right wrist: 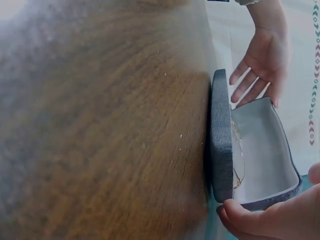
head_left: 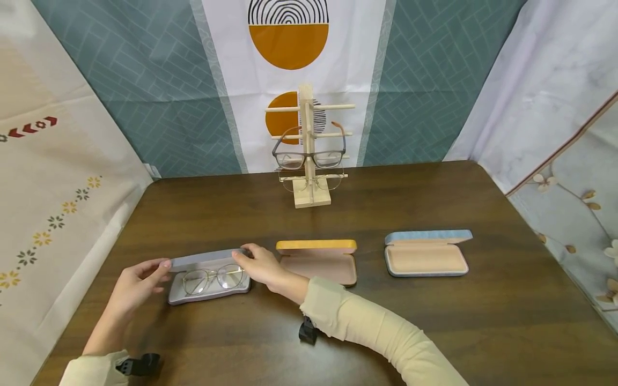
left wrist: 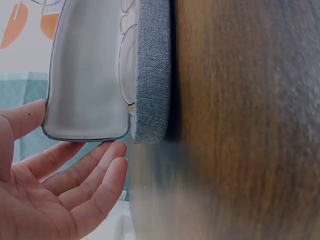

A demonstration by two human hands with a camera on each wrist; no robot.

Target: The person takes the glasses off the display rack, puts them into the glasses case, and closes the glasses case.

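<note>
A grey fabric glasses case (head_left: 176,296) stands with its lid raised at the left of the table. Thin gold-rimmed glasses (head_left: 229,276) lie unfolded-side up in its pale lower half, partly hidden behind the case wall in the wrist views. My left hand (head_left: 135,287) holds the lid's left end, thumb on the rim and the other fingers along the end. At the opposite end, my right hand (head_left: 263,266) grips the lid's corner. In the right wrist view, a right fingertip (right wrist: 235,209) touches near the hinge side of the case.
Right of the hands, a yellow case (head_left: 316,245) and a blue case (head_left: 427,268) stand with raised lids and bare linings. Behind them, a wooden display rack (head_left: 309,201) bears dark-framed glasses (head_left: 309,156) and a thin-rimmed pair below. Patterned cloths surround the brown table (head_left: 386,332).
</note>
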